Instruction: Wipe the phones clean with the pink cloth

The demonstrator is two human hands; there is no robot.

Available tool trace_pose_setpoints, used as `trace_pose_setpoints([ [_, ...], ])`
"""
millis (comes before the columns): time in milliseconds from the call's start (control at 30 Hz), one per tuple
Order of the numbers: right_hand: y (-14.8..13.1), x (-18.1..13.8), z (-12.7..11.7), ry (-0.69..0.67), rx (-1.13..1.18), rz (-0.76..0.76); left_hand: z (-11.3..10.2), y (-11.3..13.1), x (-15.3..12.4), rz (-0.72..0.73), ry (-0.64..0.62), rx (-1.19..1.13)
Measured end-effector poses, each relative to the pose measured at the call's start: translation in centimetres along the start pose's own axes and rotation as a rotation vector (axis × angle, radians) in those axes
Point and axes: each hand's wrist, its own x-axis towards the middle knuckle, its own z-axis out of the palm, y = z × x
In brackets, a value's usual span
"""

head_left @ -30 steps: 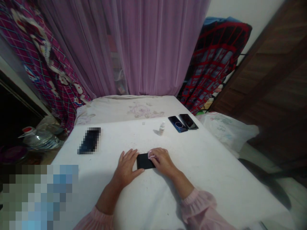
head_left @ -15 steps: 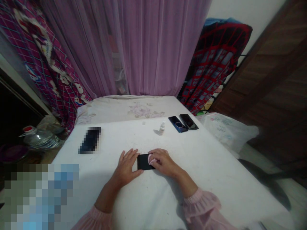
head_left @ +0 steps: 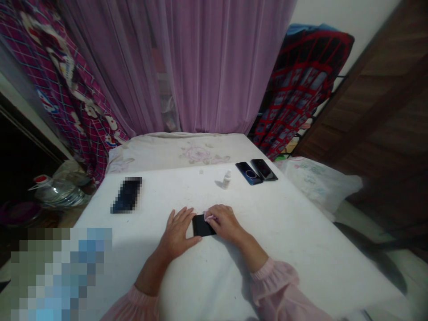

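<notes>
A dark smartphone (head_left: 202, 226) lies flat on the white tablecloth, its long side running left to right. My left hand (head_left: 179, 234) rests at its left end, fingers spread, with the thumb along the near edge. In my right hand (head_left: 226, 224) a small pink cloth (head_left: 209, 217) is pinched and pressed against the phone's surface near the far edge. That hand covers the phone's right end. Beyond the hands a small white bottle (head_left: 226, 179) stands upright.
Two more phones, one blue (head_left: 249, 173) and one black (head_left: 264, 170), lie at the back right. A blurred-out dark device (head_left: 127, 195) lies on the left. A small pale square (head_left: 201, 172) is near the floral cloth (head_left: 195, 154). A water jug (head_left: 56, 192) stands off the left edge.
My right hand has slid the pink cloth slightly left and toward the phone's far edge. My left hand keeps its place at the phone's left end.
</notes>
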Motion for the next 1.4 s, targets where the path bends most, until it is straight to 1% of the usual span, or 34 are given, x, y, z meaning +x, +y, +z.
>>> trace_pose_setpoints([
  [100, 0.1, -0.5, -0.4, -0.084, 0.047, -0.078, 0.0, 0.1, 0.0, -0.008, 0.001, 0.006],
  [167, 0.0, -0.7, -0.5, -0.099, 0.051, -0.077, 0.0, 0.2, 0.0, -0.012, 0.008, 0.011],
  [367, -0.7, 0.2, 0.2, -0.031, -0.015, 0.012, -0.2, 0.3, 0.0, -0.009, -0.013, 0.015],
  [533, -0.7, 0.8, 0.6, 0.013, -0.042, 0.02, -0.5, 0.6, 0.1, -0.033, -0.045, 0.013],
  [600, -0.6, 0.6, 0.4, 0.004, -0.021, -0.012, -0.6, 0.7, 0.1, -0.038, -0.044, 0.007],
  [733, -0.4, -0.2, -0.3, -0.068, 0.065, -0.133, -0.6, 0.7, 0.1, -0.038, -0.027, -0.009],
  [800, -0.4, -0.4, -0.5, -0.086, 0.078, -0.152, -0.5, 0.7, 0.0, -0.04, -0.027, -0.014],
  [933, -0.8, 0.0, -0.1, -0.06, 0.049, -0.098, -0.6, 0.8, 0.1, -0.05, -0.044, -0.024],
  [1100, -1.3, 1.1, 1.2, 0.009, -0.045, 0.0, -0.6, 0.9, 0.1, -0.049, -0.037, -0.032],
  [1200, -1.3, 1.2, 1.5, 0.034, -0.057, 0.012, -0.6, 0.9, 0.1, -0.058, -0.026, -0.027],
  [1267, -1.1, 1.0, 1.3, 0.014, -0.042, -0.01, -0.5, 0.8, 0.1, -0.063, -0.023, -0.028],
  [1400, -0.7, 0.2, 0.5, -0.098, 0.011, -0.078, -0.4, 0.8, 0.1, -0.053, -0.008, -0.039],
])
